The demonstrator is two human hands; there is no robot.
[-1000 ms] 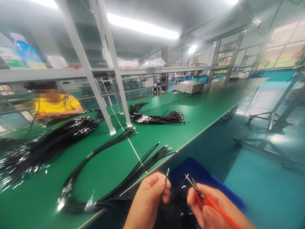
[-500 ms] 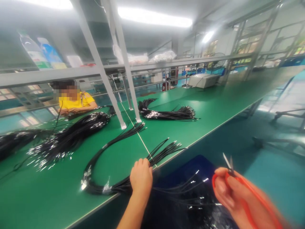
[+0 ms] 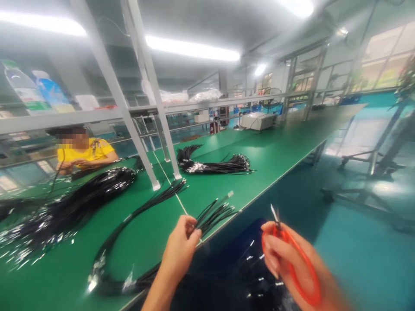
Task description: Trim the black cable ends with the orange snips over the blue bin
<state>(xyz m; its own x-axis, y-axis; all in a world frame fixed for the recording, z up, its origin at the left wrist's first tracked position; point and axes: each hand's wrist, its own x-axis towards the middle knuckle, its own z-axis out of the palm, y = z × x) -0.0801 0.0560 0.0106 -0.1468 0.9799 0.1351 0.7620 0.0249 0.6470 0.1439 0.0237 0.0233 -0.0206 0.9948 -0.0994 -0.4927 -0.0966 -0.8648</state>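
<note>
Black cables (image 3: 112, 235) with pale ties curve over the green table and run to its front edge. My left hand (image 3: 182, 242) has its fingers closed on this bundle near the edge, and the loose cable ends fan out beyond the fingers. One end with a pale tip stands out above the others. Off to the right, beyond the table edge, my right hand (image 3: 288, 255) is wrapped round red-handled scissors (image 3: 306, 280). Their blades point up and are slightly parted, touching no cable.
Two larger cable bundles lie on the green table (image 3: 279, 151), one at left (image 3: 94, 190), one beyond the posts (image 3: 217, 166). Metal posts hold a shelf with bottles (image 3: 53, 93). A person in yellow (image 3: 86, 153) sits opposite. A dark bin with cable ends is below the edge.
The view has shifted right. My left hand has turned, with thumb and fingertips now showing at the cables. My right hand with the scissors has come closer to the left one.
</note>
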